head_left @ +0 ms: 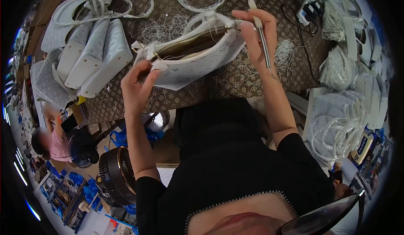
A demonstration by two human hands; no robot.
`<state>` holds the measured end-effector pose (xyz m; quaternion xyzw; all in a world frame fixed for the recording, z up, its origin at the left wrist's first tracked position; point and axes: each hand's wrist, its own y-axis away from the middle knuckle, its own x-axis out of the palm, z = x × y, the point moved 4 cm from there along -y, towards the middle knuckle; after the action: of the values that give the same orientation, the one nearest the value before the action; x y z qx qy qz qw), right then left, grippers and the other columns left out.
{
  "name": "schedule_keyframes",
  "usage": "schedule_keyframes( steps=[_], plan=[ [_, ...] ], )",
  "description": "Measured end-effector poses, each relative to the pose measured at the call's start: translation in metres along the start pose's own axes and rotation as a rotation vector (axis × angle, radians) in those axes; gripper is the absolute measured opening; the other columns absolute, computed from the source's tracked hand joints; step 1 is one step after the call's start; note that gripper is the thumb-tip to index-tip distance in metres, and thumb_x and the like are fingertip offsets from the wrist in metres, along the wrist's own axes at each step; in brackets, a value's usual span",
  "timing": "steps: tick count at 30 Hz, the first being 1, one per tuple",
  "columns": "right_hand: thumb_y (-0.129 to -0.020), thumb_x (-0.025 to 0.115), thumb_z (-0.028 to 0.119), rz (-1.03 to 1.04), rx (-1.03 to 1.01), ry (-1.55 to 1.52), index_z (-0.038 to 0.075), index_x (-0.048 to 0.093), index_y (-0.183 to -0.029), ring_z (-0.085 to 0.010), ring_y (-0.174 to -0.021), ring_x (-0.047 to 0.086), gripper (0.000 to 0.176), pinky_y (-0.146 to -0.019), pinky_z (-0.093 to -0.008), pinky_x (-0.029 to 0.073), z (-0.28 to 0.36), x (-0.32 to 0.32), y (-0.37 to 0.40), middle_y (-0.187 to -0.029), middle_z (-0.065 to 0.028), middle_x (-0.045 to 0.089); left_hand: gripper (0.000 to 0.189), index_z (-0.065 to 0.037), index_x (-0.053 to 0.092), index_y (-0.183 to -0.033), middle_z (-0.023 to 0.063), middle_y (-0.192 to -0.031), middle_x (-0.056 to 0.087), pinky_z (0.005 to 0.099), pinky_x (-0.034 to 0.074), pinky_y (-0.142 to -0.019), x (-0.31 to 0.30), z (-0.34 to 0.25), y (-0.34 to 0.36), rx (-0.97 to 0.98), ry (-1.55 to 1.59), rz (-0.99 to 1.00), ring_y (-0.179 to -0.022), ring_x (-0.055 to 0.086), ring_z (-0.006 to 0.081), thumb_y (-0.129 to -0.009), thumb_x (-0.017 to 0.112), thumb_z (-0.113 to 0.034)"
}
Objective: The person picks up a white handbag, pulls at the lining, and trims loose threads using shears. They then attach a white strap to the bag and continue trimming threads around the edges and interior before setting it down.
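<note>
A small white patterned handbag [198, 62] with an open gold zipper is held above the table between both hands. My left hand [136, 85] grips its left end near the metal ring. My right hand [254, 33] pinches the bag's right end and also holds a thin pen-like tool [263, 41] that points down along my wrist. Loose white thread trimmings [168, 24] lie on the brown patterned table cover [248, 81] under the bag.
Several finished white bags [90, 54] are piled at the left of the table, more bags and straps [349, 108] stacked on the right. A black cable and plug [309, 9] lie at the far right. A fan [115, 174] stands below left; another person [52, 142] sits farther left.
</note>
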<state>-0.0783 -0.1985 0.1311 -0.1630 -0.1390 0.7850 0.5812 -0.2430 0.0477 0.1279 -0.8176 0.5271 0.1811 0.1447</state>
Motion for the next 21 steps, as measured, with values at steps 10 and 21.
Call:
schedule_keyframes(
  steps=[10,21],
  plan=[
    [-0.09,0.049,0.01,-0.065,-0.009,-0.083,0.002,0.041,-0.107,-0.0161,-0.092,0.059,0.021,-0.082,-0.0257,0.044,-0.023,0.009,0.005,-0.099,-0.0117,0.063,0.018,-0.002,0.061,-0.097,0.0123,-0.096,0.064,0.0283,0.047,-0.075,0.09,-0.06,-0.031,0.435,-0.148,-0.161,-0.086,0.062,0.0221,-0.079,0.057,-0.003],
    [-0.09,0.046,0.004,-0.111,0.008,-0.072,0.001,0.04,-0.106,-0.0162,-0.092,0.059,0.018,-0.083,-0.0256,0.044,-0.022,0.006,0.012,-0.098,-0.0126,0.063,0.022,0.001,0.059,-0.106,0.0056,-0.09,0.064,0.0207,0.045,-0.072,0.129,-0.033,-0.07,0.066,0.376,0.087,-0.08,0.057,0.0073,-0.086,0.054,-0.007]
  ],
)
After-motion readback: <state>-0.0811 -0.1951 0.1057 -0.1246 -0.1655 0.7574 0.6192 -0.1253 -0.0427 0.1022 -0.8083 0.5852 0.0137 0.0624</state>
